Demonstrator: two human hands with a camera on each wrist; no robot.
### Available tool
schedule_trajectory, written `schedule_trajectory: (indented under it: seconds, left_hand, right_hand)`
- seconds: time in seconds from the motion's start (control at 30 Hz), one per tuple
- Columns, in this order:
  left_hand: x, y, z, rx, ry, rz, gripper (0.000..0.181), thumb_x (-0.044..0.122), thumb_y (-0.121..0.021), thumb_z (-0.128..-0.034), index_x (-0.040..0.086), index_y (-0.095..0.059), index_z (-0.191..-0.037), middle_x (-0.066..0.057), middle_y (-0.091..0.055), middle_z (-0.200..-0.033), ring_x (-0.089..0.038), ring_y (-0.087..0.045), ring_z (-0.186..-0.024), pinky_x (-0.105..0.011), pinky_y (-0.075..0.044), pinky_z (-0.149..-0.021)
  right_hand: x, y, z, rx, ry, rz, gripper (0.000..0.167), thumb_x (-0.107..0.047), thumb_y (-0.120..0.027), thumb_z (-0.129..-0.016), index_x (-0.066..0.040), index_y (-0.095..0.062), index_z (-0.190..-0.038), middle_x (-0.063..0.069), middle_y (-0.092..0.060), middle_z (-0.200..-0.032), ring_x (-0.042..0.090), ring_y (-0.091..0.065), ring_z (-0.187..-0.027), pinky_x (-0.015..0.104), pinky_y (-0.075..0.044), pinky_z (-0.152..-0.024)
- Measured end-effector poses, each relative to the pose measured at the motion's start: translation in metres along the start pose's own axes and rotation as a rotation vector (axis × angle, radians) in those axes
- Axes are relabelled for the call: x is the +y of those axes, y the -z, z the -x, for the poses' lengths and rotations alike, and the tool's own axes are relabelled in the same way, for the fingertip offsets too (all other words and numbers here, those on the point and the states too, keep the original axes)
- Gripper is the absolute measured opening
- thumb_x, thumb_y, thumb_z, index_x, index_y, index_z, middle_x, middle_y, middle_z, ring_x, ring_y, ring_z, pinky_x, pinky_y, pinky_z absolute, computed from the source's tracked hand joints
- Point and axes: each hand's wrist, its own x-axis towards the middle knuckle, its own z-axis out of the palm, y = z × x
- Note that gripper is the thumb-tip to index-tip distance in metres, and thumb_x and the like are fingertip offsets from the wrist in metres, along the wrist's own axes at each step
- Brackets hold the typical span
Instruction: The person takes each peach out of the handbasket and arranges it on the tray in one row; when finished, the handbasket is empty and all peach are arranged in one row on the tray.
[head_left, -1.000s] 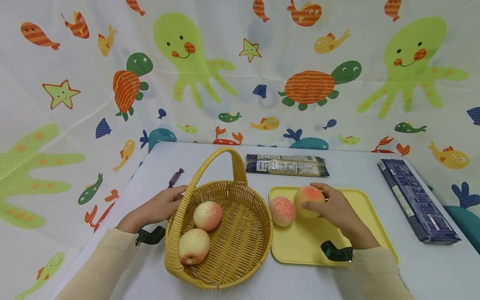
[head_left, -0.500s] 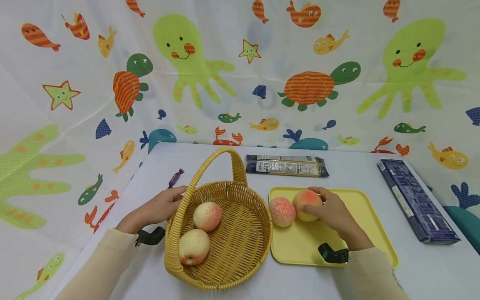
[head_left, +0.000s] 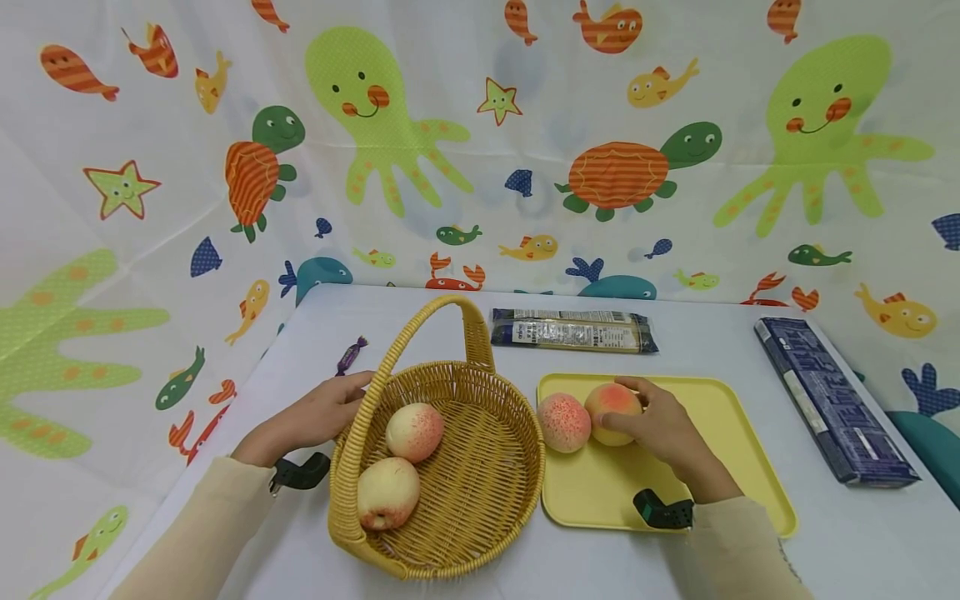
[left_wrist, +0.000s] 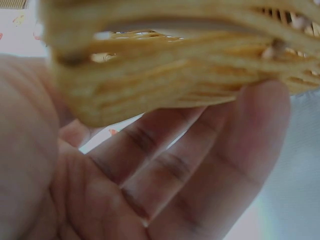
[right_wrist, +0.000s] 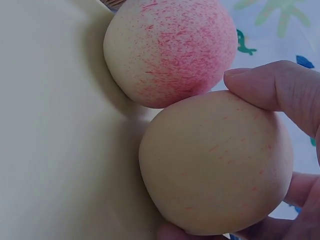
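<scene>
My right hand (head_left: pixel 670 427) holds a yellow-and-red peach (head_left: pixel 609 414) over the yellow tray (head_left: pixel 720 450), with the thumb on one side and fingers on the other. In the right wrist view this peach (right_wrist: pixel 215 165) touches a speckled pink peach (right_wrist: pixel 170 50), which lies at the tray's left edge. My left hand (head_left: pixel 318 412) touches the outer left side of the wicker basket (head_left: pixel 472 492). In the left wrist view its fingers (left_wrist: pixel 200 165) look fairly straight against the woven wall (left_wrist: pixel 165 75). Two pale peaches, one upper (head_left: pixel 415 432) and one lower (head_left: pixel 388 493), lie inside the basket's left half.
A tall arched handle (head_left: pixel 382 375) spans the basket. Behind the tray lies a clear-and-dark noodle-like packet (head_left: pixel 573 331). A long purple box (head_left: pixel 836 400) sits at the right, and a small purple wrapped candy (head_left: pixel 351 356) at the left. A printed curtain (head_left: pixel 480 200) closes off the back.
My right hand has brought the yellow-and-red peach slightly left and down, against the speckled peach. The left hand and the basket have stayed in place.
</scene>
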Motion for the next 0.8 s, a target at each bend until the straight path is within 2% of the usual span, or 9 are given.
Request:
schedule_trajectory:
  seconds: [0.3, 0.57, 0.8]
  left_hand:
    - [-0.0008, -0.0003, 0.0001, -0.003, -0.001, 0.017, 0.048, 0.020, -0.053, -0.1109, 0.003, -0.045, -0.155, -0.023, -0.071, -0.122, -0.026, -0.072, -0.092, -0.035, -0.060, -0.071]
    - [-0.0008, -0.0003, 0.0002, -0.006, 0.001, 0.025, 0.049, 0.021, -0.053, -0.1109, 0.003, -0.044, -0.155, -0.023, -0.071, -0.122, -0.027, -0.073, -0.091, -0.036, -0.061, -0.069]
    - [-0.0003, -0.0001, 0.0004, -0.006, 0.005, 0.025, 0.048, 0.021, -0.053, -0.1109, 0.003, -0.045, -0.154, -0.023, -0.072, -0.121, -0.026, -0.073, -0.090, -0.036, -0.061, -0.068]
  right_hand:
    - [0.0007, -0.0003, 0.0014, 0.005, -0.006, 0.059, 0.085, -0.037, -0.082, -0.088, -0.004, -0.042, -0.156, 0.029, -0.053, -0.144, 0.034, -0.060, -0.116, 0.040, -0.052, -0.089]
    - [-0.0002, -0.0010, 0.0018, -0.004, -0.010, 0.096, 0.085, -0.039, -0.082, -0.088, -0.003, -0.044, -0.155, 0.027, -0.057, -0.143, 0.035, -0.060, -0.117, 0.045, -0.052, -0.092]
    - [-0.0014, 0.0002, 0.0039, -0.033, -0.008, 0.099, 0.088, -0.041, -0.082, -0.089, -0.002, -0.041, -0.156, 0.031, -0.053, -0.146, 0.042, -0.056, -0.125, 0.053, -0.052, -0.097]
